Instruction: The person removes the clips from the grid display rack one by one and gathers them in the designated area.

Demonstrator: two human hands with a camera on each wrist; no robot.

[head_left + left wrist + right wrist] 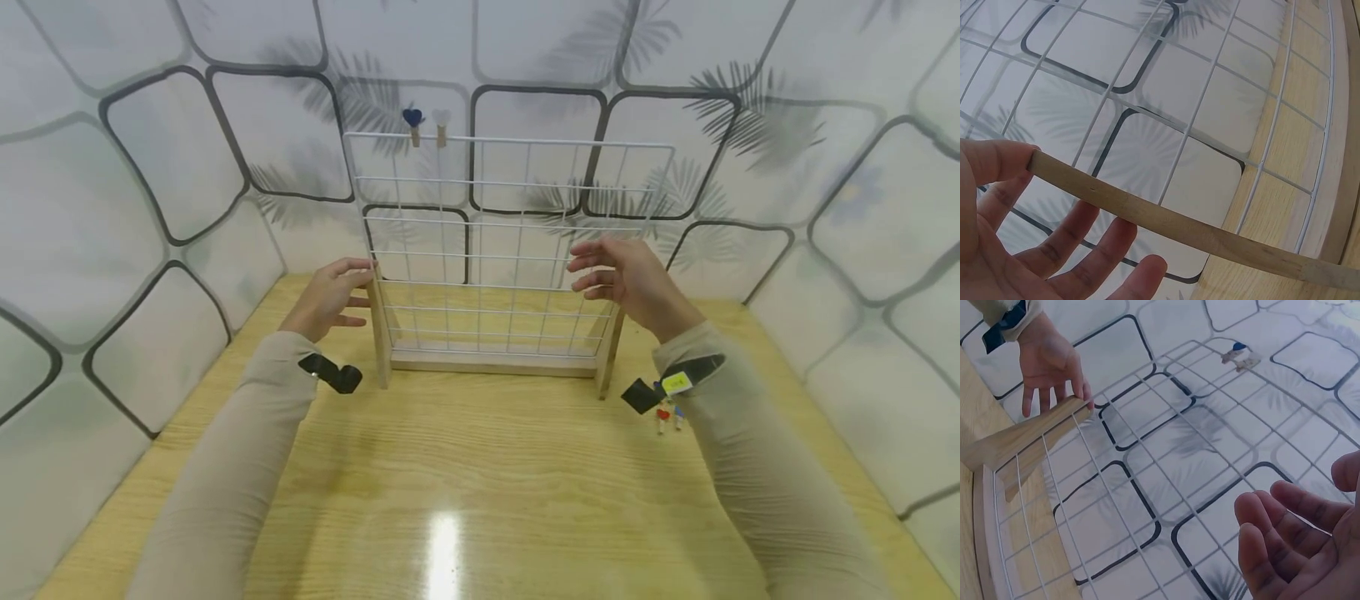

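Note:
A white wire grid rack (495, 362) with a wooden base and side posts stands upright before me. My left hand (330, 296) is at the upper end of its left wooden post (1129, 209), thumb and forefinger pinching the tip while the other fingers spread beside it. My right hand (624, 273) hovers near the right part of the grid, fingers loosely bent and nothing in them. Clipped to the top wire, toward the left, are a clothespin with a dark blue heart (412, 119) and one with a white heart (441, 121).
On the wooden table (420, 442), under my right forearm, lie several small clothespins, among them one with a red heart (662, 414) and one with a blue top (678, 415). The forearm partly hides them. A patterned white backdrop (847, 292) surrounds the table's back and sides.

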